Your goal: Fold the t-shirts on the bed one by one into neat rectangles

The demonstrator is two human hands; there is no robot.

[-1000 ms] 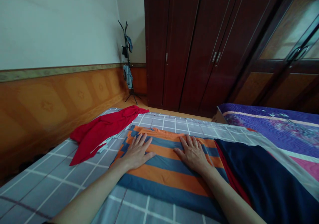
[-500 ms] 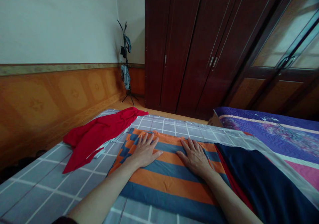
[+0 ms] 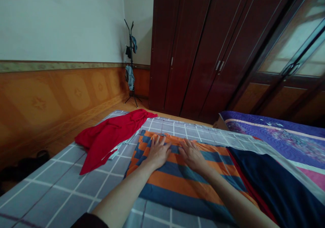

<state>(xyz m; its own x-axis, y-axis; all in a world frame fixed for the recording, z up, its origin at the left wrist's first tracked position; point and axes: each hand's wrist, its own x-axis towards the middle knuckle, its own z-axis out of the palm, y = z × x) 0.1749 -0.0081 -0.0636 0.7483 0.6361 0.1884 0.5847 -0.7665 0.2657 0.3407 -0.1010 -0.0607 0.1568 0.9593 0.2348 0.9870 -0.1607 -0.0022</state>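
The orange-and-blue striped cloth garment (image 3: 177,184) lies on the grey bedsheet with white checks (image 3: 61,184). The left hand (image 3: 157,154) and right hand (image 3: 193,156) rest palms down near its far edge, fingers open and gripping nothing, probably to keep the fabric flat and steady. Its long axis runs across the bedsheet from left to right, slanting nearer the person at the right, as its stripes do; which end is the top cannot be told. The smooth navy cloth (image 3: 274,174) lies on the bedsheet's right part, the crumpled red garment (image 3: 109,133) on its far left, perhaps leaving working room.
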